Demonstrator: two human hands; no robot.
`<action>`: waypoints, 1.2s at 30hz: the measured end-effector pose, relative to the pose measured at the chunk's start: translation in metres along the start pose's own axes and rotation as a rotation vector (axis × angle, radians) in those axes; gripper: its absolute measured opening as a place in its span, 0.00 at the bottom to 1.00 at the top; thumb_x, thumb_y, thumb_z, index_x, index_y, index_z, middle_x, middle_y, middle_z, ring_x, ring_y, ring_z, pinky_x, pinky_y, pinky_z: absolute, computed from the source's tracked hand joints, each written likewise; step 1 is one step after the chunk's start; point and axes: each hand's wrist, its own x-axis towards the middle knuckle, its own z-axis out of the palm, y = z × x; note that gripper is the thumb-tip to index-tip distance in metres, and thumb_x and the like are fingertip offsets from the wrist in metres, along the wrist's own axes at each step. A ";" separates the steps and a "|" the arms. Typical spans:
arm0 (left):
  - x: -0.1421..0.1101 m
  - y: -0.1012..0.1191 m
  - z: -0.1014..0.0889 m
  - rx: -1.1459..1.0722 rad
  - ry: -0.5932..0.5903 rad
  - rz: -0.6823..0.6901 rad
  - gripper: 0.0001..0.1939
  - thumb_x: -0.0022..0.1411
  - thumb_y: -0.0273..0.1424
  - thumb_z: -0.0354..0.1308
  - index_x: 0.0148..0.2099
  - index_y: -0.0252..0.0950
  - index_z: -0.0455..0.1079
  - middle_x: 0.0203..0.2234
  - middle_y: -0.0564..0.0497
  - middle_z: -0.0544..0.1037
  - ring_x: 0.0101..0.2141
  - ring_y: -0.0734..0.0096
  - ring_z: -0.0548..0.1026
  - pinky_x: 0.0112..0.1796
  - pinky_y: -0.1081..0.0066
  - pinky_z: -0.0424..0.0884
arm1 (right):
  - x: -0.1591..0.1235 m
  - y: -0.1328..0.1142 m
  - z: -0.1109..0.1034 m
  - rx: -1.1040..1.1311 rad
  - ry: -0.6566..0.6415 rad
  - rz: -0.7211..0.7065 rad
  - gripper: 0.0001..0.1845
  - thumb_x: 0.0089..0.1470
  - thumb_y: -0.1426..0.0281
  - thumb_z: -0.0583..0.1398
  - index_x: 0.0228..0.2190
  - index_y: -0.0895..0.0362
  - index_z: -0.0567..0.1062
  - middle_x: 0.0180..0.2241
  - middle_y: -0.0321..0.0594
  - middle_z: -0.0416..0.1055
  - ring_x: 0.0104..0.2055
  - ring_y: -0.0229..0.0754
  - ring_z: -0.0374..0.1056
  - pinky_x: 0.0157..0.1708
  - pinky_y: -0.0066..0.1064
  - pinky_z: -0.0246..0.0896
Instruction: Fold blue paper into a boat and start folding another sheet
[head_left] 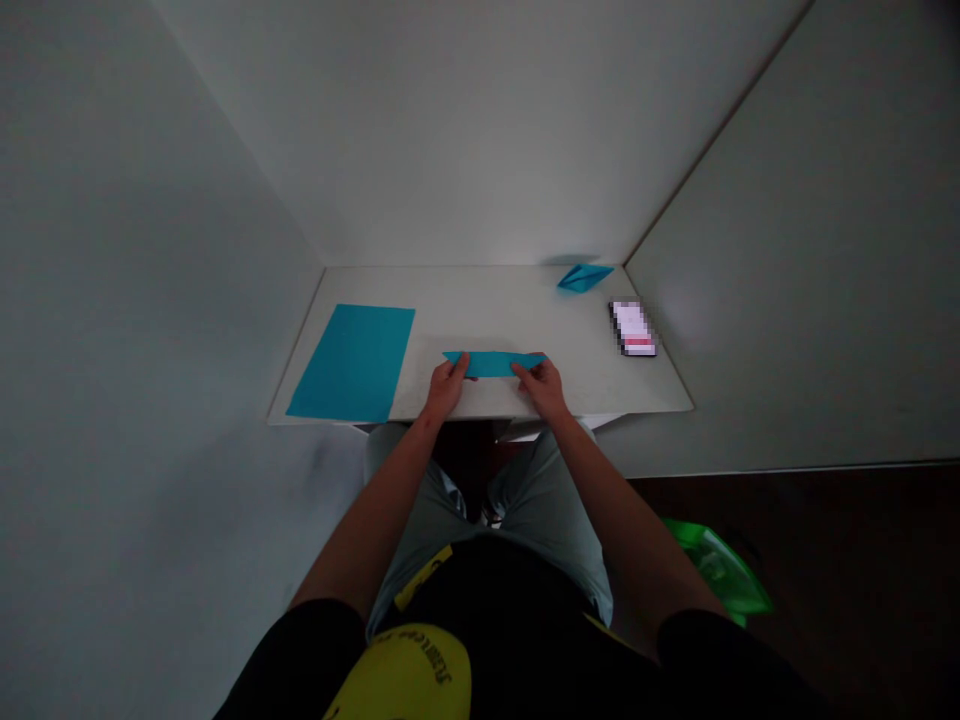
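A folded strip of blue paper (491,364) with pointed ends is held level just above the front part of the white table. My left hand (447,386) pinches it near its left end, thumb on top and fingers mostly hidden beneath. At the right end my right hand (542,386) grips the same paper between thumb and fingers. To the left lies a flat blue sheet of paper (352,362). A folded blue paper boat (584,278) sits by the back edge, toward the right.
The narrow white table (480,300) meets walls at its back and sides. A phone (632,327) with a lit, blurred screen lies at its right end. Below, on the dark floor to the right, is a green plastic bag (716,570). My legs are under the table's front edge.
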 end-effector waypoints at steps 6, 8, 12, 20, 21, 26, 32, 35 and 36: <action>0.001 0.001 0.001 -0.138 0.098 0.037 0.30 0.70 0.63 0.55 0.36 0.40 0.69 0.20 0.54 0.74 0.24 0.69 0.75 0.32 0.68 0.74 | -0.003 -0.002 -0.001 -0.100 0.033 -0.009 0.34 0.61 0.33 0.54 0.26 0.49 0.67 0.17 0.33 0.66 0.24 0.43 0.65 0.32 0.37 0.66; 0.001 0.001 0.001 -0.177 0.106 0.038 0.31 0.68 0.65 0.55 0.37 0.41 0.66 0.17 0.58 0.70 0.22 0.70 0.73 0.30 0.69 0.73 | -0.008 -0.005 -0.003 -0.120 0.015 -0.051 0.31 0.64 0.36 0.54 0.31 0.51 0.73 0.20 0.33 0.68 0.25 0.42 0.66 0.32 0.36 0.66; 0.002 -0.002 -0.002 -0.182 0.062 0.031 0.34 0.64 0.69 0.54 0.34 0.43 0.62 0.14 0.61 0.63 0.19 0.71 0.69 0.26 0.70 0.70 | -0.026 -0.014 -0.016 -0.250 -0.053 -0.209 0.29 0.63 0.48 0.64 0.58 0.51 0.75 0.34 0.35 0.75 0.27 0.40 0.67 0.29 0.33 0.64; -0.001 -0.004 -0.005 -0.054 0.035 0.064 0.35 0.68 0.69 0.50 0.29 0.42 0.61 0.16 0.56 0.66 0.20 0.71 0.67 0.24 0.69 0.66 | -0.051 -0.027 -0.046 -0.586 -0.433 -0.425 0.17 0.70 0.54 0.62 0.53 0.49 0.81 0.41 0.42 0.80 0.33 0.42 0.73 0.40 0.35 0.70; -0.001 -0.004 -0.005 -0.062 0.027 0.066 0.35 0.68 0.69 0.50 0.30 0.42 0.62 0.16 0.56 0.67 0.20 0.71 0.68 0.25 0.69 0.67 | -0.052 -0.029 -0.048 -0.616 -0.471 -0.439 0.17 0.71 0.55 0.61 0.52 0.48 0.82 0.41 0.42 0.80 0.35 0.43 0.74 0.41 0.35 0.70; -0.004 0.000 0.000 -0.168 0.066 0.105 0.35 0.70 0.67 0.48 0.48 0.40 0.70 0.39 0.49 0.80 0.25 0.73 0.73 0.31 0.68 0.77 | -0.048 -0.036 -0.063 -0.714 -0.365 -0.441 0.19 0.75 0.62 0.55 0.58 0.45 0.81 0.46 0.43 0.81 0.46 0.48 0.78 0.49 0.39 0.73; -0.005 -0.001 0.003 -0.184 -0.008 0.109 0.35 0.70 0.66 0.50 0.48 0.37 0.73 0.34 0.50 0.78 0.25 0.74 0.72 0.29 0.70 0.75 | -0.010 -0.041 -0.107 -0.886 -0.022 -0.361 0.24 0.74 0.66 0.52 0.65 0.51 0.76 0.52 0.51 0.80 0.51 0.56 0.78 0.56 0.48 0.72; -0.006 0.000 0.002 -0.173 -0.029 0.120 0.34 0.69 0.65 0.53 0.46 0.37 0.75 0.31 0.50 0.77 0.25 0.73 0.72 0.29 0.70 0.72 | 0.030 -0.034 -0.127 -0.963 0.054 -0.286 0.25 0.72 0.68 0.52 0.64 0.58 0.76 0.52 0.57 0.80 0.52 0.60 0.77 0.58 0.51 0.70; -0.006 0.000 0.001 -0.168 -0.026 0.123 0.34 0.69 0.65 0.53 0.45 0.37 0.76 0.31 0.50 0.77 0.25 0.73 0.72 0.29 0.70 0.72 | 0.044 -0.031 -0.131 -0.968 0.081 -0.260 0.25 0.71 0.69 0.52 0.63 0.59 0.76 0.51 0.58 0.80 0.52 0.61 0.77 0.59 0.52 0.70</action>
